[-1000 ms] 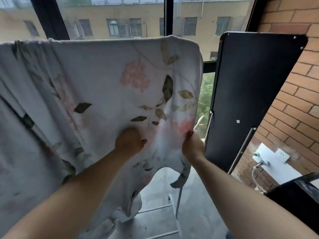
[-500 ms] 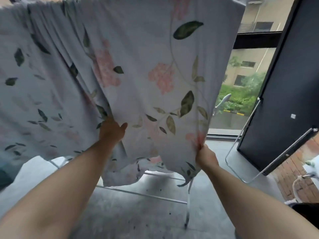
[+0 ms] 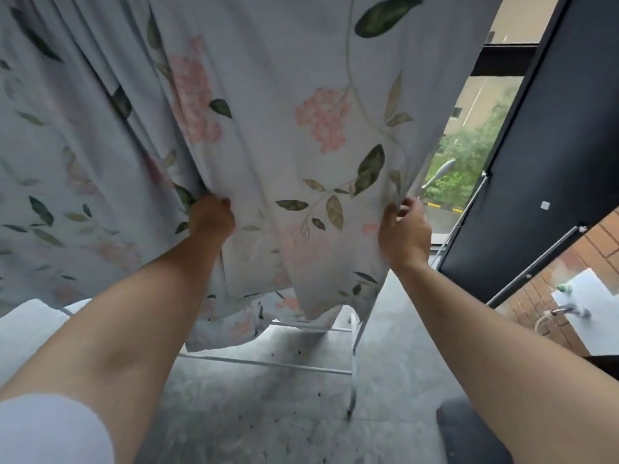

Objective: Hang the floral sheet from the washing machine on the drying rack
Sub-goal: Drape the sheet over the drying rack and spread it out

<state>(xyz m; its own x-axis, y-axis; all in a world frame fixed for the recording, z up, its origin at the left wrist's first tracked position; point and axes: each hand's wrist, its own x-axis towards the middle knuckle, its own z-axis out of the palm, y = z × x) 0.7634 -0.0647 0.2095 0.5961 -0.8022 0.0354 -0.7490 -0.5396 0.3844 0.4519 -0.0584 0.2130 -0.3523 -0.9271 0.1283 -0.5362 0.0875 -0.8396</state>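
The floral sheet (image 3: 268, 128), pale blue-white with pink flowers and green leaves, hangs down in front of me and fills the upper frame. Its top and the rack's upper bars are out of view. My left hand (image 3: 211, 219) grips a fold of the sheet near its middle. My right hand (image 3: 403, 232) pinches the sheet's right edge between thumb and fingers. Below the hem show the white lower bars and leg of the drying rack (image 3: 353, 370), standing on the grey floor.
A black panel (image 3: 549, 155) on a metal frame leans at the right, close to the sheet's edge. Behind it is a brick wall (image 3: 569, 262) with a white fitting and hose. A window (image 3: 469, 155) lies beyond. A dark object (image 3: 469, 430) sits at the lower right.
The view has tilted down and come closer. Both hands have slid along the sheet and spread further apart; the right hand now holds the right edge higher up.
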